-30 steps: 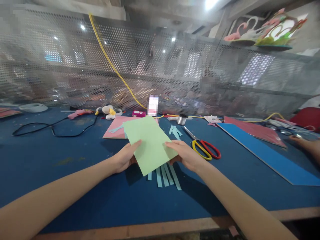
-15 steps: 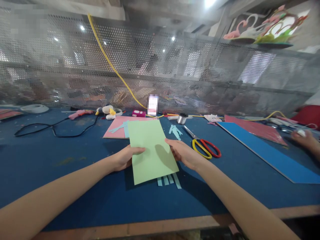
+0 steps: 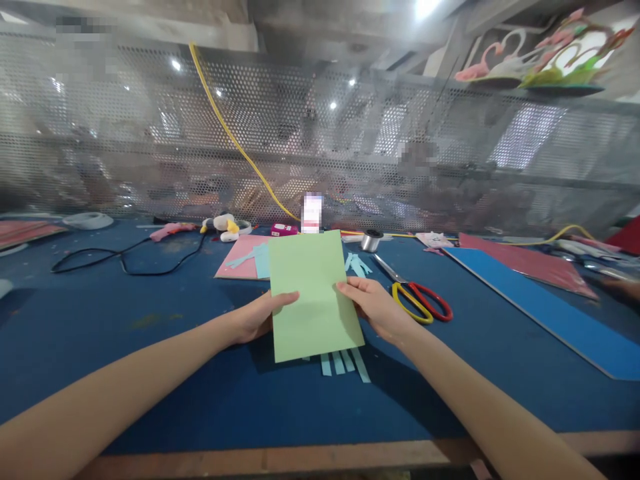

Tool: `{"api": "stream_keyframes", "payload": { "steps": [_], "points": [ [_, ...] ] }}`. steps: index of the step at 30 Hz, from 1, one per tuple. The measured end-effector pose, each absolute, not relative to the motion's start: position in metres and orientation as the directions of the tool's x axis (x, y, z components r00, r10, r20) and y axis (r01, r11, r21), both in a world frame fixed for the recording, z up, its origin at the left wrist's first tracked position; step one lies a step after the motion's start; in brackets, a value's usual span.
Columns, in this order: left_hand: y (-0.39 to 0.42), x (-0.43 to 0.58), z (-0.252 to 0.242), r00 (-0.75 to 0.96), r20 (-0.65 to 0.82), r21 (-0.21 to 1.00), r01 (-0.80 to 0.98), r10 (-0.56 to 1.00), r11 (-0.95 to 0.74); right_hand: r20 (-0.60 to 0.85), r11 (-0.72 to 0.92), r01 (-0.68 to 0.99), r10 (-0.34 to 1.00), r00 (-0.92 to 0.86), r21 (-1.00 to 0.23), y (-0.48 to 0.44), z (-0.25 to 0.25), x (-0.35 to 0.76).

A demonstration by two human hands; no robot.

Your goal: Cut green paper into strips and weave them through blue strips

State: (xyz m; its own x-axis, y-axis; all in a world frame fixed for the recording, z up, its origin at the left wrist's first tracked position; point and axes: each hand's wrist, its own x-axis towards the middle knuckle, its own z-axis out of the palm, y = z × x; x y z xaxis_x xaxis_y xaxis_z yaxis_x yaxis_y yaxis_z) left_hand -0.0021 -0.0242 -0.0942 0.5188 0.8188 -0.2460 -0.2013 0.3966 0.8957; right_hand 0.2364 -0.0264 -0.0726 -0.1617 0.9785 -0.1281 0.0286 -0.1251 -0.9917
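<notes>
Our left hand [image 3: 259,319] and right hand [image 3: 376,309] grasp a pale green card sheet [image 3: 316,297], one at each long edge, with thumbs on top and fingers tucked beneath; neither hand is clenched. A shadow beneath the sheet suggests that we hold it just above the dark blue work mat [image 3: 150,380], though we cannot tell how far. Compared with a moment ago, the sheet sits straighter and squarer to us and has slid further over the pale blue paper strips [image 3: 340,364], so it now covers most of them and only their near ends show past its lower edge. Just beyond our right hand lie scissors with red and yellow handles [image 3: 423,303], blades pointing away from us. Ahead of the sheet, a pink card [image 3: 239,257] touches its far left corner, and more pale blue paper pieces [image 3: 357,265] lie on the mat to its right. Further right rests a long blue board [image 3: 540,313], with a co-worker's hand [image 3: 620,289] at the edge of view. A pink glue gun [image 3: 173,231] lies far ahead on our left.
</notes>
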Motion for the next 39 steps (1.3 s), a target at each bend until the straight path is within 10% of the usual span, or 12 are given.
{"api": "stream_keyframes", "payload": {
  "steps": [39],
  "points": [
    [-0.022, 0.002, -0.093, 0.512, -0.136, 0.925, -0.241, 0.848, 0.294, -0.128, -0.107, 0.121, 0.974, -0.187, -0.987, -0.03, -0.068, 0.232]
  ]
}}
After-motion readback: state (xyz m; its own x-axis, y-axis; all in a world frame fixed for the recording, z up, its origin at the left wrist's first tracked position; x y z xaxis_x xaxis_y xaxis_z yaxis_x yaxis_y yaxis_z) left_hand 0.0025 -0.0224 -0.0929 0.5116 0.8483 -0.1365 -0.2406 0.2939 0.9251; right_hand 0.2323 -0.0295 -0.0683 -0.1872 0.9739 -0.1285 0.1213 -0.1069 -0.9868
